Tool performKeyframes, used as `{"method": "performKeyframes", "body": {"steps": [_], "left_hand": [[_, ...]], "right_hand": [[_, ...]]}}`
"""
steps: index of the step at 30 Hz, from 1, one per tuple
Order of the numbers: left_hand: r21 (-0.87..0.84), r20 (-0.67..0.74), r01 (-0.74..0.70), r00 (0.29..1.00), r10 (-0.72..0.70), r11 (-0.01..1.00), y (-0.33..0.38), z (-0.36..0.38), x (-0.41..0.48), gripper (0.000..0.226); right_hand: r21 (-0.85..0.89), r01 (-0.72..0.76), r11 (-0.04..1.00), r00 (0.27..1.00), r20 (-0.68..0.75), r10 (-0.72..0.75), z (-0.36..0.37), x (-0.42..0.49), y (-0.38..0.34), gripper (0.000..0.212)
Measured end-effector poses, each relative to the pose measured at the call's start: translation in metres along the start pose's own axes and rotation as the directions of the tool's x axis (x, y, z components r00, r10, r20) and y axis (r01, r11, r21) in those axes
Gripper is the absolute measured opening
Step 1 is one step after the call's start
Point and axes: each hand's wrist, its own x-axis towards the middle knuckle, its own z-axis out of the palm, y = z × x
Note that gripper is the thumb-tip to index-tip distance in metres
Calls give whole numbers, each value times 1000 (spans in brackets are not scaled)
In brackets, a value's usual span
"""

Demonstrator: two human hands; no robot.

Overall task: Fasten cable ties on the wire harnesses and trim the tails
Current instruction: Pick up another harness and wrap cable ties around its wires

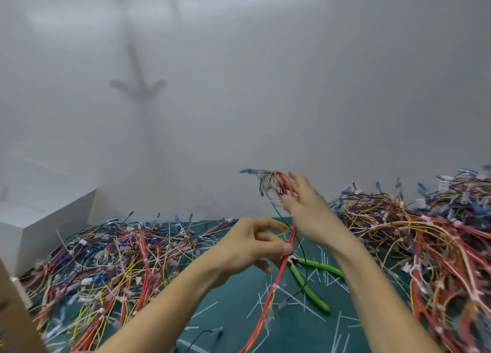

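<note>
A wire harness (268, 302) of mostly red wires runs from the bottom centre up between my hands, held above the green mat (233, 297). My left hand (247, 246) pinches the red bundle at mid-length between thumb and fingers. My right hand (305, 206) is higher, its fingers mostly straight against the harness's upper end, where thin yellow, black and white wires fan out. Green-handled cutters (310, 286) lie on the mat below my hands. White trimmed cable tie tails (297, 302) are scattered around them.
A large pile of harnesses (111, 270) covers the left of the mat, and a taller pile (430, 238) fills the right. A white box (39, 219) stands at far left against the white wall. A brown edge (16, 315) shows at the lower left.
</note>
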Motion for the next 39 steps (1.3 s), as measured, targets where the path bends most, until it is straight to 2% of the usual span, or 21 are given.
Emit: {"method": "performKeyframes", "body": {"steps": [3,6,10,12,14,16,17,20,23,24,26,28,30,32,34,37,39], "left_hand": [[-95,-86,6,996,-14,995,-2,0,4,23],[-273,-253,10,964,-82,962,1,-3,8,27],[-497,-424,-64,888,-178,866,8,-11,18,38],[-559,-474,-113,856,-205,821,13,-14,24,30],[-615,-524,-170,818,-238,770,18,-18,30,18],[-635,-573,-226,780,-254,739,23,-22,36,15],[-631,-595,-248,763,-253,735,24,-24,38,14],[-613,-643,-296,726,-245,732,31,-25,46,14],[-609,-661,-335,716,-225,719,37,-31,50,13],[-615,-644,-337,737,-206,713,38,-34,50,12],[-621,-555,-311,823,-124,719,38,-39,44,2],[-557,-438,-191,894,-90,808,30,-41,33,12],[-411,-334,-46,937,-103,911,15,-42,19,19],[-223,-243,74,961,-129,972,-4,-44,6,26],[-4,-145,143,979,-142,990,-21,-44,-6,33],[196,51,162,983,-175,967,-41,-48,-25,48],[302,122,113,980,-156,946,-49,-54,-39,57]], "right_hand": [[-216,52,975,998,48,-42,3,-1,-2,48],[-344,62,937,998,3,-65,2,-6,-11,57],[-461,18,887,991,-111,-78,-4,-19,-31,35],[-517,-13,856,998,-64,-23,-10,-25,-38,43],[-433,-22,901,973,197,118,-13,-33,-46,59],[-305,-29,952,874,454,172,-9,-38,-50,56],[-239,-35,970,851,501,154,-4,-38,-50,50],[2,-87,996,899,431,78,15,-37,-50,25],[219,-157,963,930,360,70,25,-37,-54,21],[286,-182,941,933,352,74,25,-37,-56,20],[404,-231,885,938,333,92,21,-35,-58,18],[457,-234,858,955,275,114,14,-32,-57,21],[463,-222,858,969,204,140,9,-29,-53,22],[468,-211,858,977,134,168,8,-26,-47,24],[506,-198,840,979,60,195,9,-21,-41,25],[548,-145,824,969,-90,230,5,-14,-33,26],[582,-125,804,954,-152,258,0,-11,-27,27]]}}
